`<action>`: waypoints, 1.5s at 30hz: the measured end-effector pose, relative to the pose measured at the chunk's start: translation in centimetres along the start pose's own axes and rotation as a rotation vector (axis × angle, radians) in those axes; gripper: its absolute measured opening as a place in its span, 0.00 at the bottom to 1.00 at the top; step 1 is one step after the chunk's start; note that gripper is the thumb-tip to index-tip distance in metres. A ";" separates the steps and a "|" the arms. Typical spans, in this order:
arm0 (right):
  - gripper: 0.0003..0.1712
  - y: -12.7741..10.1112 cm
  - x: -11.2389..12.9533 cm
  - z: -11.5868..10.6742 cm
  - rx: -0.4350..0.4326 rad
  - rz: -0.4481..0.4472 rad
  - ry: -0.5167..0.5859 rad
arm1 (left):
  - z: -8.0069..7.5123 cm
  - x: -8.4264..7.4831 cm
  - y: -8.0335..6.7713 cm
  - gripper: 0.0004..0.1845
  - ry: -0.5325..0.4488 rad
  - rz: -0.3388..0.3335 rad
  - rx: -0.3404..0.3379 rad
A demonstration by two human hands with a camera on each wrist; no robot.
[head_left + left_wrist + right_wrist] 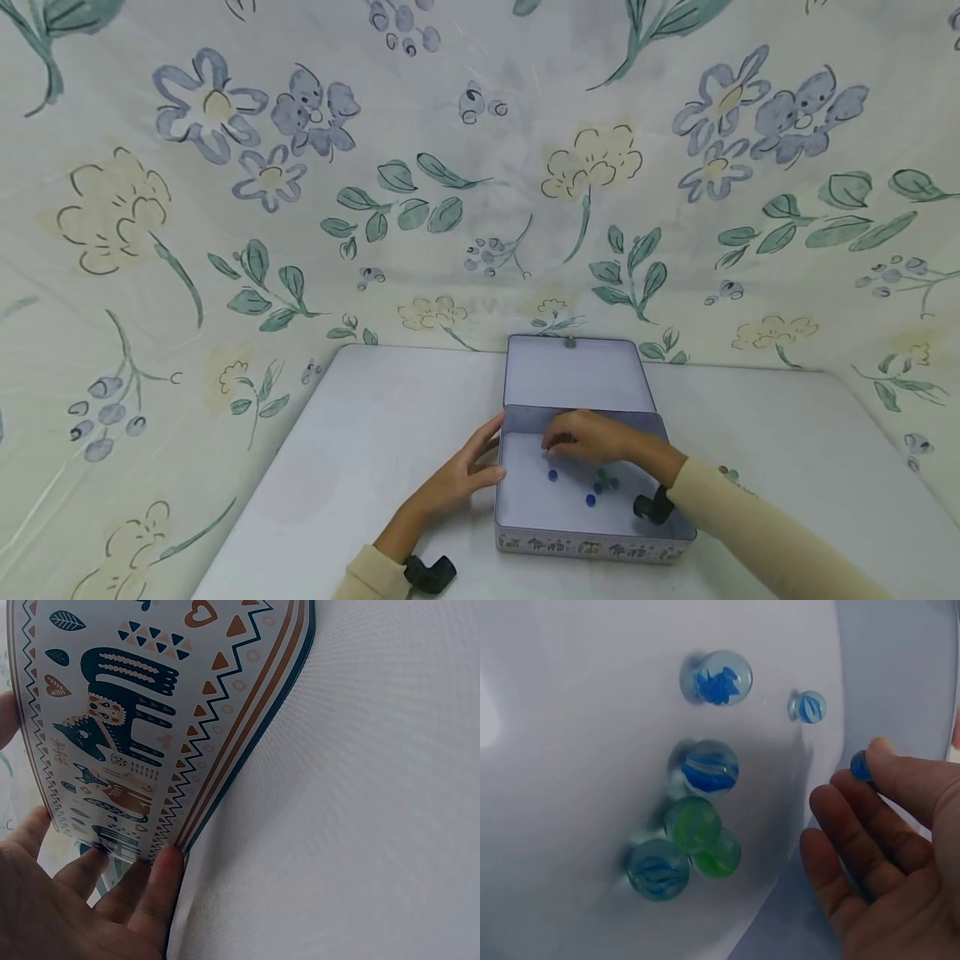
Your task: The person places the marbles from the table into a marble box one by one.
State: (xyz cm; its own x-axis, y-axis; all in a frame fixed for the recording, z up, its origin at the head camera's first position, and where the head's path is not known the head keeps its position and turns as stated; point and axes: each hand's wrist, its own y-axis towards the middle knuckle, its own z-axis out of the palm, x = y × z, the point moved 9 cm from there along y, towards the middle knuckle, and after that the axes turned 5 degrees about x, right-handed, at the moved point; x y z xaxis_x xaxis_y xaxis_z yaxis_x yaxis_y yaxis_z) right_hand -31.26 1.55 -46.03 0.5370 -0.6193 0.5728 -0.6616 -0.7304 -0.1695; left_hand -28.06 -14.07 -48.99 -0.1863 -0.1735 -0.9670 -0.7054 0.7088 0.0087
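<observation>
- An open tin box [525, 500] sits on the white table [360, 450], its lid [573, 373] tipped back toward the flowered cloth backdrop [300, 167].
- The left hand [459, 479] is flat against the box's left outer wall, fingers straight and spread, bracing it and gripping nothing.
- Up close from the left wrist, those fingertips [161, 874] press on the wall of the tin box [135, 720], which is printed with dark animals, zigzags and hearts, right where it meets the table [360, 795].
- The right hand [596, 437] is inside the box near its back wall, knuckles up.
- From the right wrist, the right hand [889, 847] pinches one small blue marble [860, 765] between thumb and fingertip, the other fingers loosely curved and apart.
- That held marble is lifted off the box floor [577, 750], just right of the others.
- Six loose marbles lie on the floor: a clear one with a blue swirl [718, 676] at the top, a smaller blue-striped one [808, 706] beside it.
- Below them a blue-and-white one [705, 766], then two green marbles [694, 823] touching each other, and a pale blue one [658, 868] touching the greens.
- From the head view only a few blue and green specks [600, 483] show in the middle of the box.
- A black camera mount [429, 573] rides on the left wrist, another [651, 507] on the right.
</observation>
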 end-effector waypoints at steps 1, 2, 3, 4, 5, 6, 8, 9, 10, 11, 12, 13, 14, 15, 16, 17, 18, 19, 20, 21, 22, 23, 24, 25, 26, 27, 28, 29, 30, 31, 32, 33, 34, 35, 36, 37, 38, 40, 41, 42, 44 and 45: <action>0.08 0.0 0.0 0.0 -0.001 0.001 -0.001 | 0.0 0.0 0.0 0.42 0.001 -0.002 -0.001; 0.08 0.0 0.0 0.0 -0.002 -0.003 -0.003 | 0.0 0.1 0.0 0.42 0.004 -0.003 -0.002; 0.08 0.0 -0.1 0.0 -0.002 -0.001 -0.004 | 0.0 0.1 0.0 0.42 0.004 -0.005 -0.003; 0.08 0.0 -0.1 0.0 -0.002 0.000 -0.006 | -0.1 0.2 0.0 0.42 0.005 -0.006 -0.003; 0.08 0.0 -0.2 0.0 -0.002 0.000 -0.007 | -0.1 0.2 0.1 0.42 0.004 -0.006 -0.002; 0.08 0.0 -0.2 0.1 -0.002 -0.002 -0.008 | 0.0 0.2 0.1 0.42 0.004 -0.003 -0.001; 0.08 0.0 -0.4 0.2 -0.001 0.000 -0.009 | 0.0 0.2 0.1 0.42 0.001 0.001 0.002; 0.08 0.0 -0.5 0.3 0.001 0.005 -0.008 | 0.0 0.2 0.1 0.42 0.001 0.002 0.003; 0.08 -0.1 -0.6 0.4 0.001 0.007 -0.008 | 0.0 0.1 0.1 0.42 0.000 0.005 0.004; 0.07 -0.1 -0.7 0.4 0.002 0.007 -0.009 | 0.0 0.1 0.1 0.42 -0.001 0.007 0.004; 0.07 -0.1 -0.8 0.5 0.003 0.009 -0.009 | 0.0 0.1 0.1 0.42 -0.002 0.008 0.005; 0.07 -0.1 -0.9 0.5 0.003 0.011 -0.010 | 0.0 0.1 0.1 0.42 -0.003 0.008 0.005; 0.07 -0.1 -1.0 0.6 0.004 0.014 -0.011 | 0.0 0.1 0.1 0.42 -0.004 0.007 0.004; 0.06 0.0 -1.1 0.7 0.007 0.016 -0.012 | 0.0 0.1 0.1 0.42 -0.002 0.008 0.003; 0.06 0.0 -1.2 0.7 0.011 0.017 -0.011 | 0.0 0.1 0.1 0.42 -0.001 0.009 0.002; 0.06 0.0 -1.2 0.8 0.015 0.019 -0.013 | 0.0 0.1 0.1 0.42 -0.001 0.009 0.000; 0.06 0.0 -1.2 0.8 0.018 0.020 -0.014 | 0.0 0.0 0.0 0.42 -0.001 0.008 0.000; 0.06 0.1 -1.2 0.8 0.020 0.019 -0.018 | -0.1 0.0 0.1 0.42 0.001 0.010 -0.003; 0.06 0.1 -1.2 0.8 0.024 0.021 -0.021 | -0.1 0.0 0.1 0.42 0.003 0.010 -0.004; 0.06 0.1 -1.1 0.8 0.026 0.021 -0.025 | -0.1 0.0 0.1 0.42 0.003 0.012 -0.005; 0.05 0.1 -1.1 0.8 0.027 0.022 -0.028 | -0.1 -0.1 0.1 0.42 0.001 0.013 -0.007; 0.05 0.1 -1.0 0.8 0.027 0.025 -0.033 | -0.2 -0.2 0.1 0.42 -0.002 0.014 -0.008; 0.05 0.1 -1.0 0.7 0.026 0.025 -0.037 | -0.2 -0.2 0.1 0.42 -0.002 0.016 -0.010; 0.05 0.1 -0.9 0.7 0.027 0.027 -0.041 | -0.2 -0.2 0.1 0.42 -0.003 0.016 -0.010; 0.05 0.1 -0.9 0.8 0.029 0.029 -0.041 | -0.2 -0.2 0.1 0.42 -0.004 0.015 -0.010; 0.05 0.1 -0.9 0.8 0.030 0.029 -0.041 | -0.2 -0.2 0.1 0.42 -0.004 0.013 -0.011; 0.05 0.1 -0.9 0.8 0.031 0.029 -0.041 | -0.2 -0.2 0.1 0.42 -0.004 0.011 -0.011; 0.05 0.0 -0.9 0.8 0.032 0.029 -0.041 | -0.2 -0.2 0.1 0.42 -0.003 0.010 -0.010; 0.05 0.0 -0.9 0.9 0.031 0.028 -0.041 | -0.2 -0.2 0.1 0.42 -0.002 0.008 -0.009; 0.05 0.0 -0.9 0.9 0.029 0.028 -0.039 | -0.2 -0.2 0.1 0.42 -0.001 0.006 -0.007; 0.05 -0.1 -0.9 1.0 0.028 0.029 -0.038 | -0.2 -0.2 0.1 0.42 0.000 0.006 -0.005; 0.05 -0.1 -0.9 1.0 0.025 0.029 -0.037 | -0.2 -0.2 0.1 0.42 0.000 0.006 -0.004; 0.05 -0.2 -0.9 1.0 0.022 0.030 -0.037 | -0.2 -0.2 0.1 0.42 0.000 0.007 -0.002; 0.06 -0.2 -0.9 1.0 0.020 0.031 -0.035 | -0.1 -0.2 0.2 0.42 0.000 0.008 0.001; 0.06 -0.3 -0.9 1.0 0.018 0.033 -0.033 | -0.1 -0.1 0.2 0.42 0.000 0.008 0.002; 0.06 -0.3 -1.0 1.0 0.016 0.034 -0.032 | -0.1 -0.1 0.2 0.42 0.000 0.010 0.003; 0.06 -0.3 -1.0 1.0 0.015 0.032 -0.033 | -0.1 -0.1 0.2 0.42 0.000 0.010 0.004; 0.06 -0.3 -0.9 1.1 0.015 0.029 -0.031 | -0.1 0.0 0.2 0.42 -0.001 0.009 0.003; 0.06 -0.4 -0.9 1.1 0.016 0.028 -0.030 | -0.1 0.0 0.2 0.42 -0.002 0.009 0.003; 0.06 -0.4 -0.9 1.1 0.017 0.024 -0.030 | -0.1 0.0 0.2 0.42 -0.005 0.009 0.002; 0.06 -0.4 -0.8 1.1 0.018 0.021 -0.031 | -0.1 0.1 0.2 0.42 -0.007 0.010 0.001; 0.06 -0.4 -0.9 1.2 0.020 0.025 -0.031 | 0.0 0.1 0.2 0.42 -0.008 0.010 0.001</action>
State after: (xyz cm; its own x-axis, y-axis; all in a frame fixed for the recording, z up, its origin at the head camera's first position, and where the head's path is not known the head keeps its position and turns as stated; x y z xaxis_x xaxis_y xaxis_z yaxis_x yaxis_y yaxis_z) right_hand -30.89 2.03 -47.42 0.5365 -0.6459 0.5431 -0.6644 -0.7201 -0.2000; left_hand -28.27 -13.96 -49.09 -0.1881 -0.1610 -0.9689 -0.7028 0.7111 0.0183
